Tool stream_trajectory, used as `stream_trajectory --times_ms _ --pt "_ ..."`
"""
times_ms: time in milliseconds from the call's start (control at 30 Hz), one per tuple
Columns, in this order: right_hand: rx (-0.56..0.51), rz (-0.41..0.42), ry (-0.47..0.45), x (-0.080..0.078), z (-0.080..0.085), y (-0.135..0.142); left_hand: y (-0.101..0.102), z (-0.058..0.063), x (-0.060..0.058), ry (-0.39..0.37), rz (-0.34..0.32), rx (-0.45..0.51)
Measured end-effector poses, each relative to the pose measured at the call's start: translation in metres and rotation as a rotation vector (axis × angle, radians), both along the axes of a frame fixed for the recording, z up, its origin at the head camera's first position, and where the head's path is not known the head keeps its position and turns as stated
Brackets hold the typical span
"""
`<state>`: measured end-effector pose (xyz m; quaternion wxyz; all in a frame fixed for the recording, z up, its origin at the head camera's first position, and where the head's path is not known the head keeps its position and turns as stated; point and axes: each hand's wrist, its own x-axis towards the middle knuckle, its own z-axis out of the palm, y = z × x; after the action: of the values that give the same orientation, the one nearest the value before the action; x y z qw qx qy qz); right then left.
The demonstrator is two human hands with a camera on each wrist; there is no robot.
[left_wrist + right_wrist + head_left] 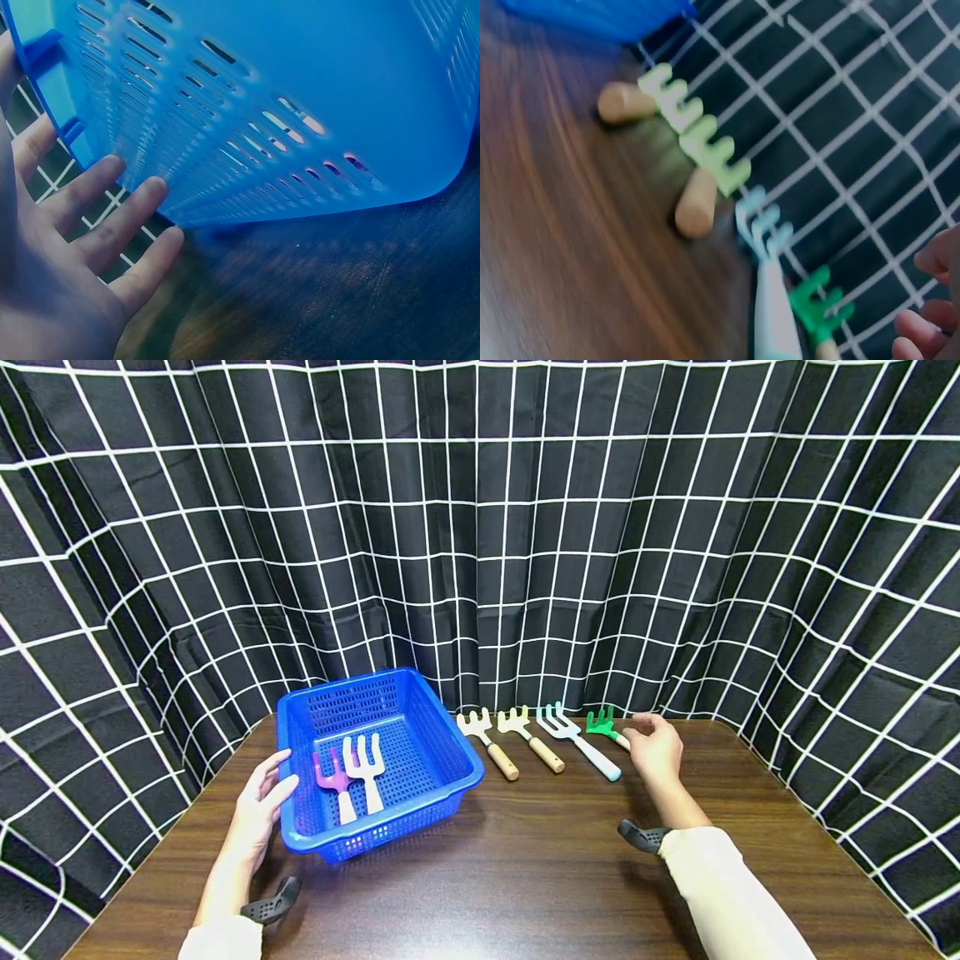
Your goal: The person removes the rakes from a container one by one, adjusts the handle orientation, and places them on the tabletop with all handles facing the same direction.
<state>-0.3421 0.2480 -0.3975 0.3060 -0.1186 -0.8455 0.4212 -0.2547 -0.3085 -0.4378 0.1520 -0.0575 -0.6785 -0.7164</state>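
My left hand is at the left side of a blue plastic basket. Its thumb is at the rim, and its fairly straight fingers touch the perforated outer wall. Inside the basket lie a purple hand fork and a white hand fork. Over on the right, my right hand is beside the handle of a green hand fork. Its fingers are loosely bent and spread, and in the right wrist view they look apart from the green fork.
Left of the green fork lie a light blue hand fork and two pale yellow-green forks with wooden handles, one nearer the basket and one further right. A black-and-white grid curtain hangs behind the brown table.
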Motion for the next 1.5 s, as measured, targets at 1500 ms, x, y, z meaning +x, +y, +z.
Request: stream_trajectory --times_ms 1500 --pt "-0.006 0.719 -0.013 0.047 0.047 -0.195 0.000 -0.002 -0.002 -0.021 0.028 -0.061"
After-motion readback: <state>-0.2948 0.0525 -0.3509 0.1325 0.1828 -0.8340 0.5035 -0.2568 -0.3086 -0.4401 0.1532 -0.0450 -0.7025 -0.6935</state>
